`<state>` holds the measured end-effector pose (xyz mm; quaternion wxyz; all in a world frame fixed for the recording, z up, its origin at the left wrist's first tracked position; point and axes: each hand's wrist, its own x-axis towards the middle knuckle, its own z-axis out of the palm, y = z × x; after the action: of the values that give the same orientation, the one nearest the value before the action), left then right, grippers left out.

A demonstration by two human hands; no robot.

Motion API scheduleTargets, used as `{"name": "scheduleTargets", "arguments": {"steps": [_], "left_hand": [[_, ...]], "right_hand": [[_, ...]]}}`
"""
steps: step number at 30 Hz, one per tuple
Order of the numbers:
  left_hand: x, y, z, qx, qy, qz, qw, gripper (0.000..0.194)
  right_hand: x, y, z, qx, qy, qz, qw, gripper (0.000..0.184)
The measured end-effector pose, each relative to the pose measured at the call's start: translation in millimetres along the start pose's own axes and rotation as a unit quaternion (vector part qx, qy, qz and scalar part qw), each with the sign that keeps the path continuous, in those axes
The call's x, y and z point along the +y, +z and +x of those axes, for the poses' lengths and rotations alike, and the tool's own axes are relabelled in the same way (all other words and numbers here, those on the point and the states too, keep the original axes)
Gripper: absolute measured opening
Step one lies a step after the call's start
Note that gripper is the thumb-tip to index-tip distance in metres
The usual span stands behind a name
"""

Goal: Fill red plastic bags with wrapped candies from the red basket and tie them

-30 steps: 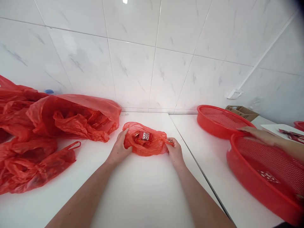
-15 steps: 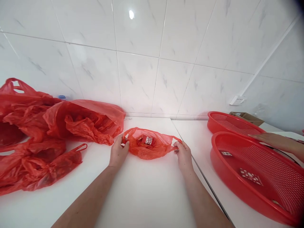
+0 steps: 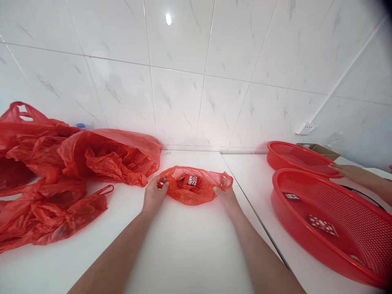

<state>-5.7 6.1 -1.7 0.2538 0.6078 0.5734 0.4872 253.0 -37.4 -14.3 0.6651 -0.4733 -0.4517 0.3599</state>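
Observation:
A red plastic bag (image 3: 192, 199) rests on the white table with its mouth spread open toward me. Inside lies a small red packet (image 3: 192, 180) with a white patch of dark print. My left hand (image 3: 155, 192) pinches the bag's left handle between thumb and fingers. At the other side, my right hand (image 3: 226, 192) grips the bag near the right handle, its thumb in front and its fingers partly hidden behind the film.
Crumpled red plastic bags (image 3: 76, 163) are heaped on the left. At right stand a large red mesh basket (image 3: 284, 212) with small printed pieces in it and another red basket (image 3: 275, 159) behind, touched by another person's hand (image 3: 346, 170). A cardboard box (image 3: 324, 152) sits farther back.
My right hand has shifted left along the bag, from the handle's tip to a hold nearer the mouth. The other person's hand has moved from the front basket's rim to the rear basket.

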Motion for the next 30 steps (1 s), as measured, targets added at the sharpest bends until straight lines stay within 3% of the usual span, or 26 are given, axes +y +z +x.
{"name": "scheduleTargets", "arguments": {"steps": [3, 6, 8, 9, 11, 16, 19, 23, 27, 30], "left_hand": [[8, -0.5, -3, -0.067, 0.002, -0.063, 0.996, 0.051], [15, 1.6, -5, -0.107, 0.004, -0.133, 0.985, 0.065], [17, 4.3, -4, -0.131, 0.002, -0.172, 0.976, 0.053], [18, 5.6, -2, -0.14, -0.004, -0.182, 0.973, 0.043], [21, 6.9, 3, -0.14, -0.02, -0.181, 0.973, 0.03], [41, -2.0, 26, -0.091, -0.001, -0.16, 0.983, 0.023], [63, -14.2, 43, -0.059, -0.018, -0.199, 0.978, 0.019], [99, -35.0, 66, -0.032, -0.041, -0.324, 0.945, 0.02], [137, -54.5, 77, -0.001, 0.015, -0.377, 0.926, 0.022], [160, -60.5, 76, -0.002, 0.062, -0.379, 0.923, 0.016]], "right_hand": [[4, 15, 4, -0.016, 0.022, -0.064, 0.998, 0.097], [6, 27, 11, 0.031, 0.025, -0.141, 0.989, 0.066], [7, 31, 16, 0.056, 0.032, -0.154, 0.986, 0.039], [7, 31, 19, 0.063, 0.038, -0.147, 0.986, 0.035], [9, 29, 24, 0.07, 0.055, -0.107, 0.99, 0.035], [0, 19, 47, 0.079, 0.102, 0.101, 0.986, 0.038], [-21, 18, 66, 0.086, 0.099, 0.166, 0.977, 0.035], [-67, 23, 86, 0.05, 0.071, 0.165, 0.982, 0.027], [-117, 27, 94, -0.018, 0.022, 0.192, 0.981, 0.027], [-137, 30, 98, -0.038, 0.005, 0.187, 0.982, 0.024]]}}
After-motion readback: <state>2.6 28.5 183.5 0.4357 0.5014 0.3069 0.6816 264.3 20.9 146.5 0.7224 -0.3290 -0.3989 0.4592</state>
